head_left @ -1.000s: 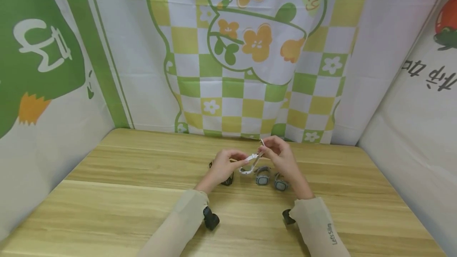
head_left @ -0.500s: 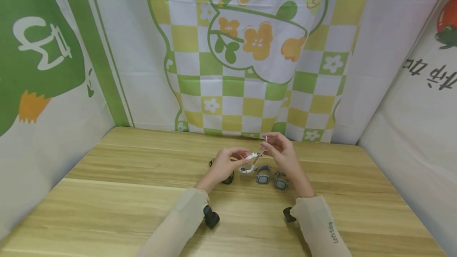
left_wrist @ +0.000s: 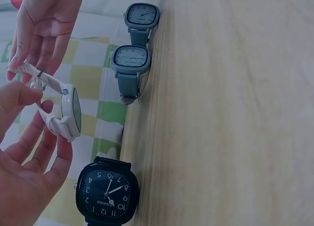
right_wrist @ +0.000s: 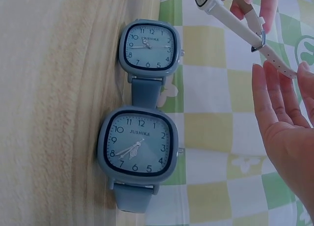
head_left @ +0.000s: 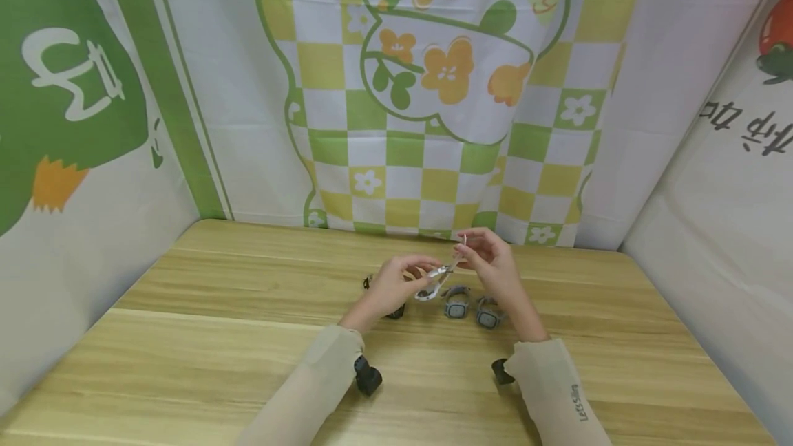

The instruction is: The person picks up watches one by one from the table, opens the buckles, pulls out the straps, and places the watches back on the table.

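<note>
A white wristwatch (left_wrist: 72,112) hangs between my two hands above the table, its strap looped through the metal buckle (right_wrist: 261,43). My left hand (head_left: 392,286) pinches the strap close to the buckle, its other fingers spread beneath the watch. With thumb and fingertips, my right hand (head_left: 495,268) pinches the holed strap end (right_wrist: 280,65) beyond the buckle. Under the right forearm stand two grey-blue square watches (head_left: 456,310), strapped into loops with dials facing me. A black square watch (left_wrist: 107,194) stands under the left hand, partly hidden by it in the head view.
All of this is over a wooden table (head_left: 248,363). A green-and-yellow checked cloth (head_left: 403,177) hangs along the table's back edge, with printed white cloths at left and right. A dark camera (head_left: 368,376) sits at each wrist.
My right hand has shifted slightly up and to the right, drawing the strap end with it. The left hand stays near its place, fingers slightly shifted. The standing watches have not moved.
</note>
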`<state>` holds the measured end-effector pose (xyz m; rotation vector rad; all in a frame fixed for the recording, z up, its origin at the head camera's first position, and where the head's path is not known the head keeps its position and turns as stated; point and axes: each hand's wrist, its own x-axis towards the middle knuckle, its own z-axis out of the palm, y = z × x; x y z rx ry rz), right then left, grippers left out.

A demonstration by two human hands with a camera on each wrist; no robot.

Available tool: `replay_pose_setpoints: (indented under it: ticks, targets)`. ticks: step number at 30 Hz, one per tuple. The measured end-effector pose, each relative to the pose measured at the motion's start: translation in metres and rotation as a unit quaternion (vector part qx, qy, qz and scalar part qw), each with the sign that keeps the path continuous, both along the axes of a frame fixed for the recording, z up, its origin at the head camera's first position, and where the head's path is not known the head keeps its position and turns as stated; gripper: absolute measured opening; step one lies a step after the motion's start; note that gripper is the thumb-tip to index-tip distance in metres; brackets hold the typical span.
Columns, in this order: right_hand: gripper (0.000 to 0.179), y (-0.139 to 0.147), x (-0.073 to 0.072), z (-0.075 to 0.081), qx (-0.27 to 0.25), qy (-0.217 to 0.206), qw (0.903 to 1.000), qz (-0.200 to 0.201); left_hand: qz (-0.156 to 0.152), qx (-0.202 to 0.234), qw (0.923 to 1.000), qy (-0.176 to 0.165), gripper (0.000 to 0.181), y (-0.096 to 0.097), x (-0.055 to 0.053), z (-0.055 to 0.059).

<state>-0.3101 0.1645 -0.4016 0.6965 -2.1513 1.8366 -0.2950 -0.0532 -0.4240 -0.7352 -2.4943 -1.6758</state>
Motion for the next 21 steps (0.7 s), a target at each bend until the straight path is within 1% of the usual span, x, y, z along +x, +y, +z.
replay_pose_setpoints:
  ticks: [5,8,12,15,17,21]
  targets:
    - [0.024,-0.002,0.0,-0.0003,0.0,-0.006,1.0,0.004,0.01,0.0,0.9999,-0.013,0.027,0.0014,0.0015,0.0013]
    - [0.024,-0.0032,0.0002,-0.0004,-0.003,-0.005,1.0,0.006,0.014,0.004,0.9998,-0.013,0.023,0.0025,0.0011,0.0011]
    - [0.023,-0.0043,-0.0003,-0.0012,-0.006,-0.004,0.9999,0.01,0.019,0.005,0.9998,0.005,0.015,0.004,-0.0014,-0.0013]
    - [0.024,-0.0047,-0.0004,-0.002,-0.009,-0.007,0.9999,0.011,0.024,0.003,0.9995,0.019,0.013,0.0056,-0.003,-0.0033]
    - [0.024,-0.0045,0.0003,-0.0023,-0.01,-0.008,0.9999,0.009,0.027,0.004,0.9994,0.02,0.012,0.0067,-0.0031,-0.0037]
    - [0.024,-0.0034,0.0003,-0.0034,-0.022,-0.021,0.9995,0.004,0.022,0.002,0.9996,0.016,0.015,0.0076,-0.0033,-0.0042]
